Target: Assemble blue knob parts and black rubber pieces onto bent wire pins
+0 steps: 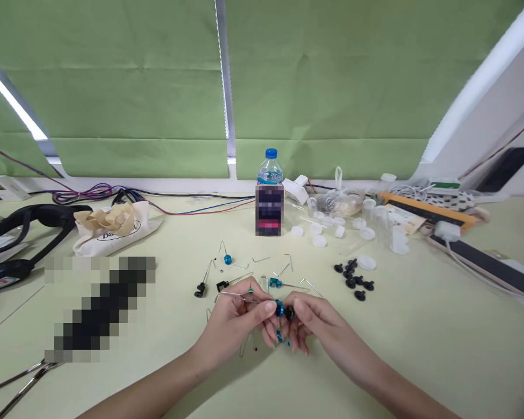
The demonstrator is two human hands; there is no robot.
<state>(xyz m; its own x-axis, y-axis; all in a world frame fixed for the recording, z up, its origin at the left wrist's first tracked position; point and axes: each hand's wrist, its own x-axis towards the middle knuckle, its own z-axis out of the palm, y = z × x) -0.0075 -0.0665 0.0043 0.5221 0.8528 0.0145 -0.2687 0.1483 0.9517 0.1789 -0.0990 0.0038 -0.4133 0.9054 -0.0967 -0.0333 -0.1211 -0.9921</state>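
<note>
My left hand (231, 319) pinches a small blue metal part (279, 308) with a thin wire between thumb and fingers. My right hand (318, 320) meets it, its thumb and fingers closed on a small black round piece (290, 313) right beside the blue part. Whether the two pieces are joined cannot be made out. Just beyond my hands lie a blue wire-armed part (275, 283), black wire-armed parts (200, 289) and a blue ball-like part (227, 259) with a bent wire. Several loose bent wires (261, 259) are scattered around them.
Right of my hands is a cluster of black mushroom-shaped pieces (358, 281). Behind it stand clear tubes and white caps (319, 241). A water bottle (270, 169) is at the back. Leftward lie a cloth pouch (117, 230), a black headset strap (35, 238) and cables (87, 195).
</note>
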